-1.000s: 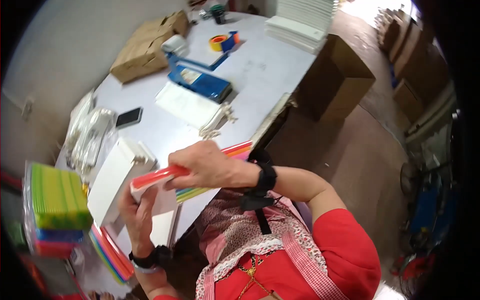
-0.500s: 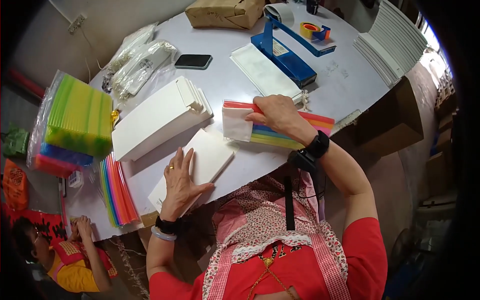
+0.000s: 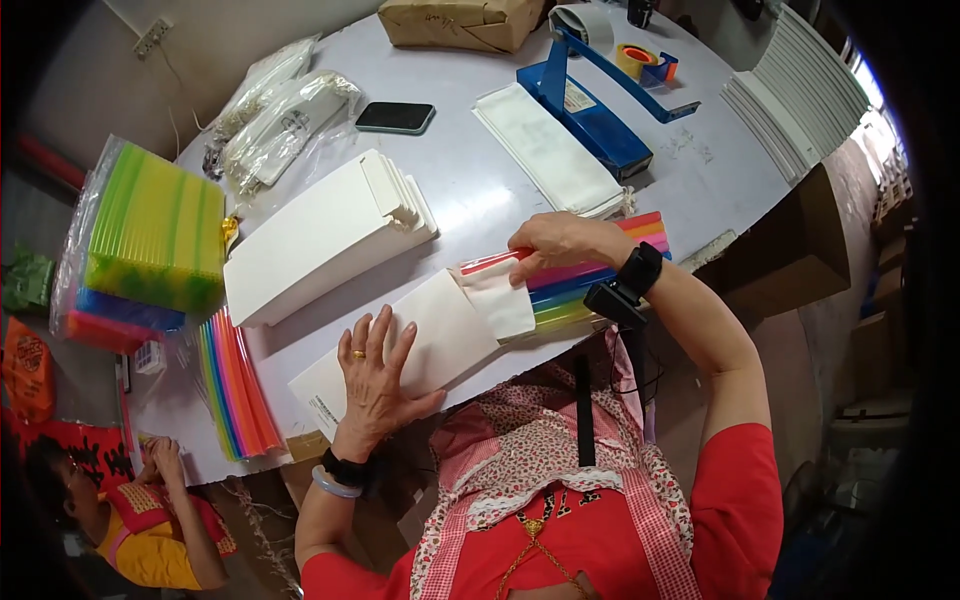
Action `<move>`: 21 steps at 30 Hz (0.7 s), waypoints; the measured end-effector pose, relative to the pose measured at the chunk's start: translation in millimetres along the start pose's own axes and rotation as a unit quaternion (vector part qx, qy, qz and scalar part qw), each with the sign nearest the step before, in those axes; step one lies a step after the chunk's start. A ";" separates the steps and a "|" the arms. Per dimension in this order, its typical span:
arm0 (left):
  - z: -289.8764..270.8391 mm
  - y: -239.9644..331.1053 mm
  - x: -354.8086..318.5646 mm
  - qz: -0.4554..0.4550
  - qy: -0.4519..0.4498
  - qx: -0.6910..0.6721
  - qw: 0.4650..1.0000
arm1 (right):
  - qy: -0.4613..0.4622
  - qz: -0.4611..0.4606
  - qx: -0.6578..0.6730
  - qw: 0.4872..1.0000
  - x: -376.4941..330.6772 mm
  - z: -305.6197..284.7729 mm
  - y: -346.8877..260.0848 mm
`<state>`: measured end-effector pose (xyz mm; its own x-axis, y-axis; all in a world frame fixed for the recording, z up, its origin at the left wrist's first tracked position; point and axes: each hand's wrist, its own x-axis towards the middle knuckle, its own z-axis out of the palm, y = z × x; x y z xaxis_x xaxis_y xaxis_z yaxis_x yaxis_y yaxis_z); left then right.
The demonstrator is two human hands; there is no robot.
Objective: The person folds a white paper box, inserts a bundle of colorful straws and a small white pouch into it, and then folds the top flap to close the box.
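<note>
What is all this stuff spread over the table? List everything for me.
flat white box: one, white, under left hand
rainbow sheets: one stack, multicolour, sliding into that box
white box stack: one stack, white, table centre
wrapped colour bundle: one, green to red, left edge
loose colour sheets: one fan, near edge left
phone: one, black, far side
blue tool: one, blue, far right
tape roll: one, orange and yellow, far right
brown parcel: one, far edge
left hand: pressing box flat
right hand: gripping rainbow sheets
</note>
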<state>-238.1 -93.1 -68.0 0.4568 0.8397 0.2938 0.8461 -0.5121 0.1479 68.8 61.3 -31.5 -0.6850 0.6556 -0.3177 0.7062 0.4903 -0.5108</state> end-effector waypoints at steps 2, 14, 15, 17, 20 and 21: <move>1.5 -0.4 1.5 0.009 -0.001 -0.005 1.000 | -0.010 0.001 0.010 1.000 3.0 1.2 3.2; 15.2 -0.5 7.1 -0.008 -0.047 -0.118 0.992 | -0.110 -0.021 0.021 0.993 32.4 12.6 3.9; 13.4 1.6 7.6 -0.006 -0.048 -0.115 0.992 | -0.099 -0.051 0.021 0.994 36.8 16.5 -3.7; 7.7 11.8 10.6 0.017 -0.019 -0.066 0.997 | -0.083 -0.082 0.022 0.993 37.6 17.5 -15.8; -10.2 9.3 23.0 -0.019 -0.006 -0.121 0.992 | -0.001 -0.107 -0.085 0.991 16.9 -8.6 -53.3; -17.7 6.0 31.6 -0.066 -0.012 -0.206 0.976 | 0.000 -0.110 -0.088 0.990 10.3 -15.8 -67.6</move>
<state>-223.5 -72.8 -41.2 0.3618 0.9046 0.2255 0.7177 -0.4246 0.5520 16.8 44.0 12.3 -0.8261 0.5215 -0.2135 0.5595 0.7142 -0.4205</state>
